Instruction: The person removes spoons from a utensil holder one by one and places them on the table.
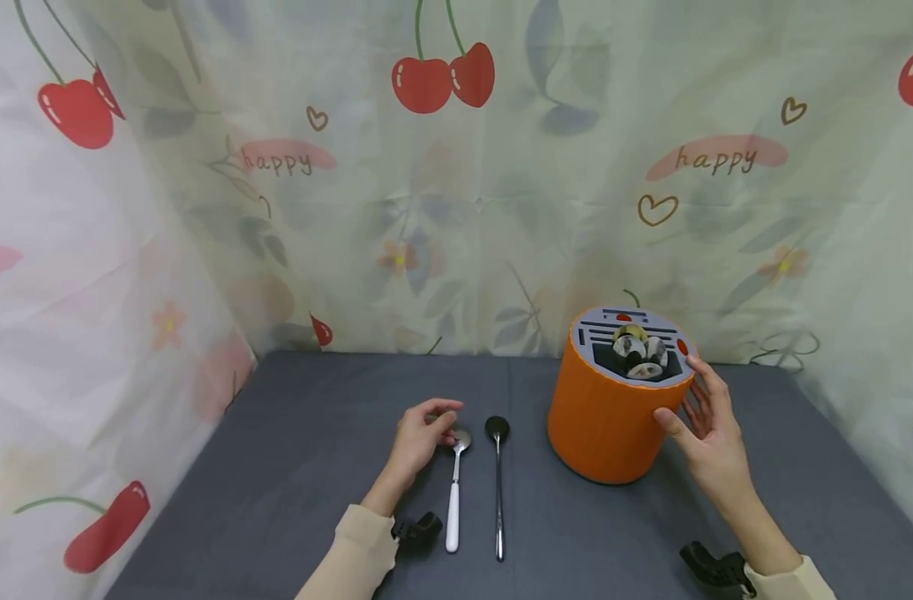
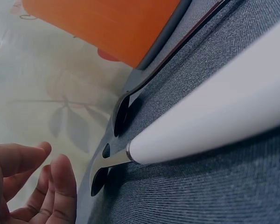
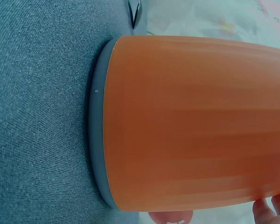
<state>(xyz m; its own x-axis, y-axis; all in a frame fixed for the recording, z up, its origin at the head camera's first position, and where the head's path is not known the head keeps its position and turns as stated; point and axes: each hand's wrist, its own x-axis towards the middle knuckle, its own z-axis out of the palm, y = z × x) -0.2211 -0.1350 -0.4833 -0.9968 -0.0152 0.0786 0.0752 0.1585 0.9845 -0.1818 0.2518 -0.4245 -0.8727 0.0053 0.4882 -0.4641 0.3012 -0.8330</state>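
Note:
An orange round knife block with a grey slotted top stands upright on the right. Several rounded, marbled ends show in its largest opening; what they belong to is hidden. My right hand touches the block's right side with thumb and fingertips, fingers spread. My left hand hovers by the bowl of a spoon with a white handle, fingers loosely bent. In the left wrist view nothing lies between the fingers and thumb. Right of that spoon lies a dark long-handled spoon, bowl pointing away.
A grey cloth covers the table. Behind it and at the sides hangs a curtain printed with cherries and leaves. A thin cord or loop shows at the back right. Black straps sit on both wrists.

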